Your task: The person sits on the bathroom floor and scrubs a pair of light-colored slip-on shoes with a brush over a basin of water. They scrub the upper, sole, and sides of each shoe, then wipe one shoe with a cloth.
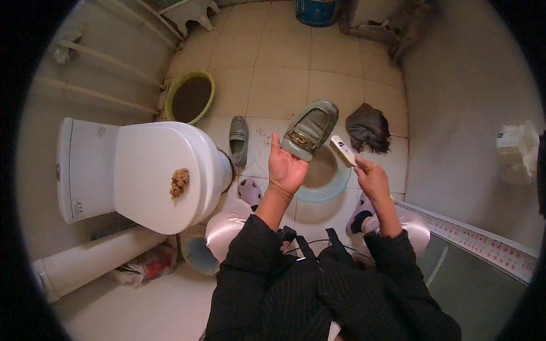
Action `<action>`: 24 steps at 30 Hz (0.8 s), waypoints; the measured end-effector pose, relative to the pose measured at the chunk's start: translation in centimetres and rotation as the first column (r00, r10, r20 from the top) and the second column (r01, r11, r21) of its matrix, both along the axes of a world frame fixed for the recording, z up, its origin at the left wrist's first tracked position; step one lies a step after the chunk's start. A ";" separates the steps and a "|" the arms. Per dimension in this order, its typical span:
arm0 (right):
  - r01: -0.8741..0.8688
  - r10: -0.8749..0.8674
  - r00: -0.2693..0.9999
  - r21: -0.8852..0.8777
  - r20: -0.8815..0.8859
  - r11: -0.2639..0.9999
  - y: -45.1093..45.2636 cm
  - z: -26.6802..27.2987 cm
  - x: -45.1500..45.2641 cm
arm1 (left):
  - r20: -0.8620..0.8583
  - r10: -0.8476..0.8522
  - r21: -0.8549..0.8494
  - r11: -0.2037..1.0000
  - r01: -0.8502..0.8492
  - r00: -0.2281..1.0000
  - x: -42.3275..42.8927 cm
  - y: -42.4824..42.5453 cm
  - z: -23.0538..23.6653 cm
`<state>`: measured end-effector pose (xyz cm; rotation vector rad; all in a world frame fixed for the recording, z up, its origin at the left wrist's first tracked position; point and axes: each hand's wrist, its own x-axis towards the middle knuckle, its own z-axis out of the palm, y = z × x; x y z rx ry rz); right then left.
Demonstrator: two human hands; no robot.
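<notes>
My left hand (288, 168) supports a grey-green loafer (310, 130) on its palm, thumb out to the side. The loafer has a gold-coloured metal buckle across its upper, which faces me. In my right hand (372, 177) is a white-backed scrubbing brush (343, 151), gripped by its handle, its bristles facing down and left. The brush head is just right of the loafer, over the rim of a light blue basin (318, 196). Cloudy brownish water fills the basin, partly hidden by the loafer and my left hand. A matching loafer (238, 140) rests on the floor tiles to the left.
A white toilet (158, 170) with its lid down stands at left, a crumpled brown clump (179, 182) on the lid. Beyond it is a yellow-green rimmed bucket (170, 100) of dark water. A dark cloth (367, 128) lies right of the basin. A blue bucket (316, 13) stands far back.
</notes>
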<state>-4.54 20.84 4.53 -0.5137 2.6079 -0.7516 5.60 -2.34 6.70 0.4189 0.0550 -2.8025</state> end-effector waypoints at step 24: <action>-0.208 0.145 0.859 -0.076 -0.491 0.975 -2.8 1.3 1.1 | 0.259 -0.017 -0.181 0.981 0.066 0.966 -0.4 3.1 -4.4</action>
